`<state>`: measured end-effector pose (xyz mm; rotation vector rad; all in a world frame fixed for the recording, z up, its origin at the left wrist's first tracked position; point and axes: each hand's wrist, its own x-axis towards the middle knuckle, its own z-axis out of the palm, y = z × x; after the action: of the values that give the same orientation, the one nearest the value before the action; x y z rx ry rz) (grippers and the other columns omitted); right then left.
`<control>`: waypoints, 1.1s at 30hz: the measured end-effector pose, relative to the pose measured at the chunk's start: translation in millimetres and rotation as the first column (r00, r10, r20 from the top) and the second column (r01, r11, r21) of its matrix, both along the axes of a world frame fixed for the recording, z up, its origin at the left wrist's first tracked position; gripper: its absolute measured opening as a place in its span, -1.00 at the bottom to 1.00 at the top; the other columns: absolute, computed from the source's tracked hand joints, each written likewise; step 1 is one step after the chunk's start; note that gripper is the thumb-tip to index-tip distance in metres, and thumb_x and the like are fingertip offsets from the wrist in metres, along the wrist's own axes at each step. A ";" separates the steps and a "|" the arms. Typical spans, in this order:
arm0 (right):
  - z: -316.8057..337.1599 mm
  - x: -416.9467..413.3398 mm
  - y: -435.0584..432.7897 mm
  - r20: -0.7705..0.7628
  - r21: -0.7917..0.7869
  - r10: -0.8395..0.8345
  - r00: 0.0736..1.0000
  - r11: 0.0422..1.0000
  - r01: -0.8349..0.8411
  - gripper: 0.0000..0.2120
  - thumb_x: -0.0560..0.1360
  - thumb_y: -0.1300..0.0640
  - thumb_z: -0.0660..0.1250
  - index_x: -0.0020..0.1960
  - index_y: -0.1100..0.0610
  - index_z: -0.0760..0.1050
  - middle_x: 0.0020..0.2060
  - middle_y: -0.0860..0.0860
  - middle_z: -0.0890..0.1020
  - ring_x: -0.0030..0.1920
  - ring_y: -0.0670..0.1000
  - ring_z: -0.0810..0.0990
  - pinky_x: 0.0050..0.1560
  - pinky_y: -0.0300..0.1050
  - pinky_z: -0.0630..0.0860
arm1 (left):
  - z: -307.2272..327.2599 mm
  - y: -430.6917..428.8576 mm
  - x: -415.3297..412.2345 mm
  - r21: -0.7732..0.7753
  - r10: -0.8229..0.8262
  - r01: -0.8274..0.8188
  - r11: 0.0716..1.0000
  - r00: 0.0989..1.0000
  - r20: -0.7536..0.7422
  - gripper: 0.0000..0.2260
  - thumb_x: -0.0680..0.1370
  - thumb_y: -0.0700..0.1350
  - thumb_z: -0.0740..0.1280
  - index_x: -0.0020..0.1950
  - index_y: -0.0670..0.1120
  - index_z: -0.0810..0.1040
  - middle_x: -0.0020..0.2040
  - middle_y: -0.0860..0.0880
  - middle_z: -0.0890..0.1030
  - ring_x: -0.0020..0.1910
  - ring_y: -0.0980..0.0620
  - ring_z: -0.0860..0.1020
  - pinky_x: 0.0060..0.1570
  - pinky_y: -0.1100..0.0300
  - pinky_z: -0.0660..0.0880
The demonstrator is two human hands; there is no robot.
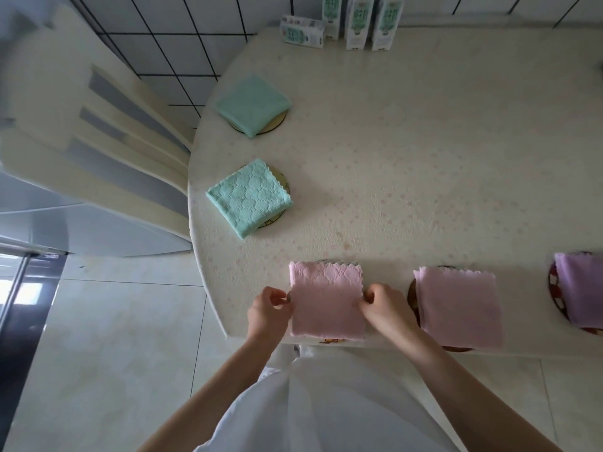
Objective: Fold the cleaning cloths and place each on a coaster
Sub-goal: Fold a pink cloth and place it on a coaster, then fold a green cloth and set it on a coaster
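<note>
At the near edge of the bench [408, 158], a folded pink cloth [326, 305] lies flat on its coaster [330, 341], of which only slivers show at the cloth's far and near edges. The left grip [269, 308] pinches the cloth's left side edge and the right grip [381, 309] pinches its right side edge, fingers curled at about mid-height. The cloth therefore lies directly between the two grips, touching both, so neither is nearer. It is close to square, with its slightly longer axis running away from the person. Any squaring on the coaster would probably be a small shift along that axis.

Count:
- Five folded cloths, each on one of five coasters.
- Besides the held one, a second pink cloth [460, 308] lies just to its right, with a lilac cloth [580, 288] beyond that.
- A textured mint cloth [249, 197] and a smooth mint cloth [253, 104] lie along the left edge.
- Four cartons [359, 21] stand or lie at the far edge.

No unfolded cloth is in view, so the task appears nearly complete.
</note>
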<state>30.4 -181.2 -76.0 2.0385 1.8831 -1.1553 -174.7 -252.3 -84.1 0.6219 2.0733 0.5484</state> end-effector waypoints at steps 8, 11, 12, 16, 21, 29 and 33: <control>24.3 -38.6 47.2 0.115 0.182 0.082 0.990 0.978 -0.102 -0.84 0.54 0.06 0.21 0.05 0.10 0.46 -0.07 -0.01 0.61 -0.17 0.02 0.51 -0.24 -0.16 0.41 | 6.3 32.0 -68.9 0.061 0.196 -0.199 0.978 0.979 0.065 -0.85 0.48 -0.26 0.36 0.03 -0.10 0.54 -0.15 -0.05 0.64 -0.18 -0.03 0.63 -0.08 0.04 0.62; 32.2 -68.7 69.1 0.054 0.182 0.078 0.996 0.980 -0.086 -0.84 0.52 0.06 0.24 0.05 0.09 0.49 -0.05 0.00 0.62 -0.05 0.05 0.56 -0.11 -0.11 0.50 | 10.1 51.1 -99.0 0.102 0.276 -0.290 0.952 0.952 0.134 -0.86 0.50 -0.29 0.34 0.05 -0.18 0.53 -0.17 -0.09 0.61 -0.23 -0.03 0.61 -0.06 0.04 0.61; 34.7 -79.7 75.8 0.027 0.181 0.078 0.997 0.980 -0.082 -0.83 0.51 0.08 0.24 0.04 0.11 0.51 -0.04 0.02 0.63 -0.03 0.07 0.57 -0.06 -0.09 0.52 | 12.1 57.4 -108.2 0.110 0.288 -0.307 0.945 0.945 0.154 -0.87 0.51 -0.30 0.33 0.04 -0.19 0.52 -0.18 -0.10 0.60 -0.24 -0.03 0.60 -0.05 0.05 0.60; 42.0 -127.9 99.4 -0.062 0.159 0.063 0.996 0.986 -0.052 -0.79 0.50 0.13 0.25 0.02 0.24 0.54 -0.08 0.15 0.65 -0.02 0.14 0.60 0.01 0.00 0.55 | 15.5 80.2 -144.0 0.111 0.290 -0.318 0.942 0.933 0.212 -0.87 0.52 -0.31 0.31 0.05 -0.19 0.50 -0.19 -0.07 0.58 -0.23 -0.01 0.59 -0.04 0.08 0.59; 36.6 -177.7 120.2 -0.102 0.159 0.013 0.995 0.987 0.004 -0.71 0.51 0.15 0.25 0.15 0.30 0.48 0.07 0.18 0.60 0.09 0.17 0.55 0.11 -0.05 0.49 | 5.7 102.0 -178.7 0.057 0.303 -0.335 0.940 0.901 0.310 -0.82 0.52 -0.31 0.32 0.12 -0.22 0.49 -0.03 -0.18 0.60 -0.16 -0.05 0.62 -0.10 0.16 0.59; 24.1 -206.4 144.7 -0.052 0.073 -0.040 0.998 0.996 0.044 -0.77 0.49 0.14 0.22 -0.29 0.11 0.23 -0.41 0.04 0.30 -0.31 0.08 0.28 -0.34 -0.08 0.15 | 3.1 129.5 -200.8 0.059 0.343 -0.400 0.915 0.844 0.412 -0.80 0.56 -0.32 0.28 0.17 -0.22 0.47 -0.02 -0.15 0.60 -0.06 -0.09 0.61 0.00 0.10 0.58; 16.7 -208.7 159.5 -0.048 0.031 -0.050 0.998 0.998 0.051 -0.74 0.49 0.11 0.24 -0.34 0.10 0.27 -0.48 0.04 0.28 -0.39 0.06 0.26 -0.36 -0.08 0.13 | -1.2 147.4 -207.6 0.040 0.373 -0.422 0.906 0.837 0.401 -0.81 0.55 -0.34 0.25 0.16 -0.26 0.49 -0.09 -0.18 0.62 -0.09 -0.11 0.62 -0.02 0.09 0.59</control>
<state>-178.4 -21.6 -59.4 2.1054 1.8937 -1.2039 -382.3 -104.9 -85.2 0.1211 1.7974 0.9682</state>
